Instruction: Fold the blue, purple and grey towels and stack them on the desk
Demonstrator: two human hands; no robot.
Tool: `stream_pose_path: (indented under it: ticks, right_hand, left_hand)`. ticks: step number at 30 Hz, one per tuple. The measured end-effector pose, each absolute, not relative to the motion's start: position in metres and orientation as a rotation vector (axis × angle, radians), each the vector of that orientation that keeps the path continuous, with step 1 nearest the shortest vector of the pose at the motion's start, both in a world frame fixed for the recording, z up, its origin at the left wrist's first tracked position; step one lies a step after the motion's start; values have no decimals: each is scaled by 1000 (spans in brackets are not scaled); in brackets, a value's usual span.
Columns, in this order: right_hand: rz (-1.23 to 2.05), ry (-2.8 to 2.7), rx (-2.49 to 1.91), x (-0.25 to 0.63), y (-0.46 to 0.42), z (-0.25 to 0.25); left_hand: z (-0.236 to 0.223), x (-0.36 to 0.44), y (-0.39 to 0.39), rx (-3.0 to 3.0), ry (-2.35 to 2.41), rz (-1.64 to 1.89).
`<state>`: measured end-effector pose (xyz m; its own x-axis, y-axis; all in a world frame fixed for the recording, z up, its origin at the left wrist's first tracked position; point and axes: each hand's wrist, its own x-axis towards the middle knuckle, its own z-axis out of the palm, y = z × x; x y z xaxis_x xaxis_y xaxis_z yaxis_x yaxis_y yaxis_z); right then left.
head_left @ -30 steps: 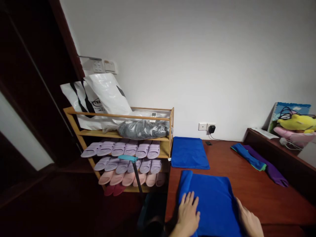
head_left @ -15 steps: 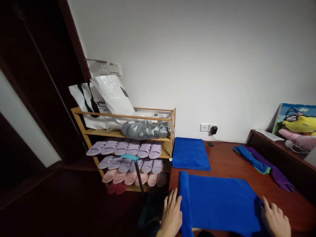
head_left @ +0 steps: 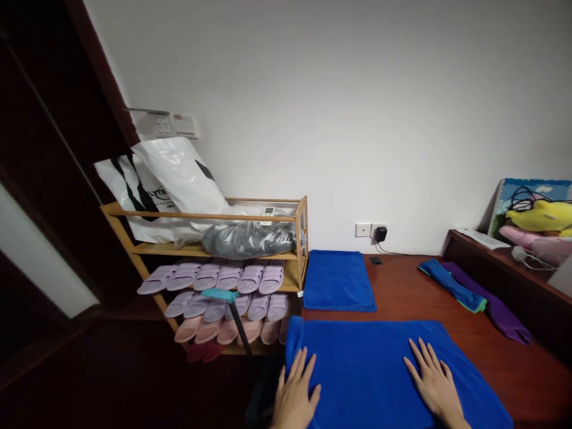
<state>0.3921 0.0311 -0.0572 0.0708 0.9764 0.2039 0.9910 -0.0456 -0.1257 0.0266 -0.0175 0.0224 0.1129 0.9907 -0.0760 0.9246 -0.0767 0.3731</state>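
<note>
A blue cloth lies spread over the near part of the reddish-brown wooden desk, its left edge turned up in a narrow fold. My left hand rests on that left edge, fingers stretched out. On the right half of the cloth my right hand lies flat, fingers spread. Behind, close to the wall, is a folded blue cloth that neither hand touches.
Right on the desk lie a rolled blue cloth with green edging and a purple cloth. A shoe rack with several slippers and white bags stands left. A black plug sits in the wall socket.
My right hand has moved from the cloth's right edge inward, onto its surface. The cloth now spreads wider and flatter, and its left fold has shifted left with my left hand.
</note>
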Motion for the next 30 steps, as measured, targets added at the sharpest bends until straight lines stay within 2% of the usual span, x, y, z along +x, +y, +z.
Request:
stream_pose_path:
  ticks: [3,8,14,19,24,27,30]
  right_hand:
    - [-108,-1993,-2113,398,40,-56]
    - [-104,-2027,-2105,419,50,-61]
    - [-93,-1986,-2181,465,56,-70]
    - [-83,-1947,-2192,504,62,-81]
    - [-45,-1978,-2168,531,65,-85]
    - [-45,-1990,-2170,541,64,-87]
    - [-45,-1976,-2180,553,62,-88]
  left_hand:
    - [21,-9,-22,1997,1913,261]
    - [24,-29,-22,2014,1647,377]
    - [47,-41,-11,2064,1588,150]
    - [50,-53,-7,2031,1764,81]
    - [41,-32,-8,2187,2053,224]
    - [29,-4,-7,2349,1894,405]
    - [14,17,-2,2412,1783,417]
